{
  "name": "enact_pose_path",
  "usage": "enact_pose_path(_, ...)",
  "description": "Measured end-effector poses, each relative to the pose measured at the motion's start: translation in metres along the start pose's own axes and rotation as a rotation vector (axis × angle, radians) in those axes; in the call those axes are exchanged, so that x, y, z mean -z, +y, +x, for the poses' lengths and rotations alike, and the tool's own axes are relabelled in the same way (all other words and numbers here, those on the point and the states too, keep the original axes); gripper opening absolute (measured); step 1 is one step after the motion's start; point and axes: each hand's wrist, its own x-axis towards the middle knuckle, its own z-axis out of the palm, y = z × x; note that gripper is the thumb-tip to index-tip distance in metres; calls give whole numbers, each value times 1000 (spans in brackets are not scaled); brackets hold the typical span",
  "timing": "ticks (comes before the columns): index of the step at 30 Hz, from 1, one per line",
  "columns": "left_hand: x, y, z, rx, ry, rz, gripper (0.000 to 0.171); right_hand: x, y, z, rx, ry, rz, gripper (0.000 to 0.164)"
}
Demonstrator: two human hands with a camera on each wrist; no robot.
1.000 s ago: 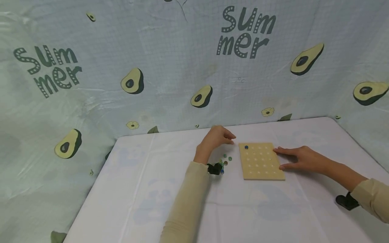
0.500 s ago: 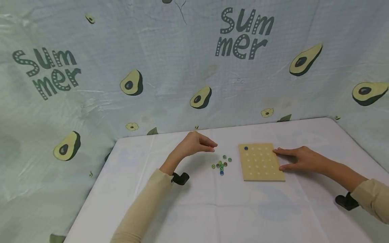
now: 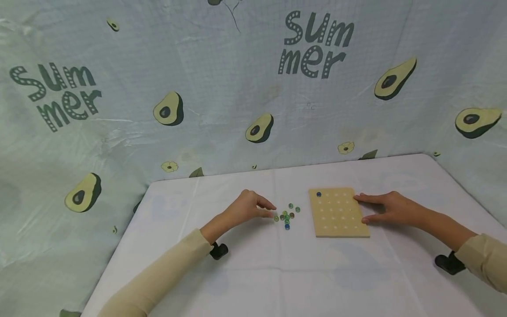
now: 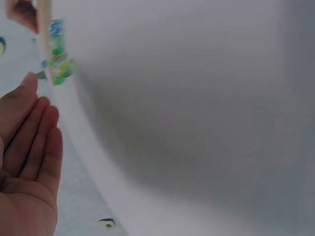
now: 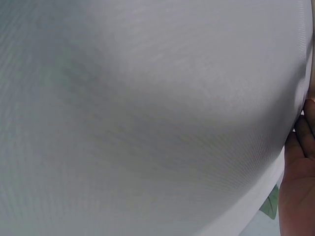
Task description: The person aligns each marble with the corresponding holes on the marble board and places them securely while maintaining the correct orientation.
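Note:
My left hand [image 3: 245,208] is at the left side of a loose cluster of glass marbles [image 3: 287,216], green, brown and blue. Its fingertips are parted, right at the leftmost green marble [image 3: 276,218]; the left wrist view has the fingers [image 4: 40,142] nearly straight with no marble between them. To the right lies a square wooden board [image 3: 332,234] with rows of small hollows. One dark blue marble [image 3: 318,194] sits in its far left hollow. My right hand [image 3: 392,210] rests against the board's right edge, thumb and fingers extended and spread.
A white cloth [image 3: 253,281] covers the table. Behind it hangs a pale sheet [image 3: 214,88] with avocado prints and lettering. Black cameras are strapped to the left wrist [image 3: 219,251] and the right wrist [image 3: 450,263].
My left hand has moved left from beside the board, then come down to the marbles' left side. The right hand stays at the board's edge. The blue marble stays in its hollow.

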Motion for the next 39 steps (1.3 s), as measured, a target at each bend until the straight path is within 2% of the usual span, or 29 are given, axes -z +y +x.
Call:
enact_pose_path(2,-5,-4,-1,-2,12,-10,18,-1,-1,0,-5,-3,2,84)
enact_pose_path(7,-14,-10,-1,-102,40,-13,19,-2,0,0,-7,-1,21,84)
enact_pose_path(9,-17,-13,-1,-122,45,-10,20,-3,1,0,-2,-1,26,85)
enact_pose_path(14,-22,-17,-2,-111,40,-6,22,-4,1,1,15,3,33,85)
enact_pose_path(20,-25,-17,0,-145,57,10,20,-2,1,0,22,17,23,82)
enact_pose_path(28,-25,-16,2,-134,47,37,18,1,0,-1,43,37,3,77)
enact_pose_path(39,-24,-12,5,-155,50,97,15,1,1,0,26,24,9,80)
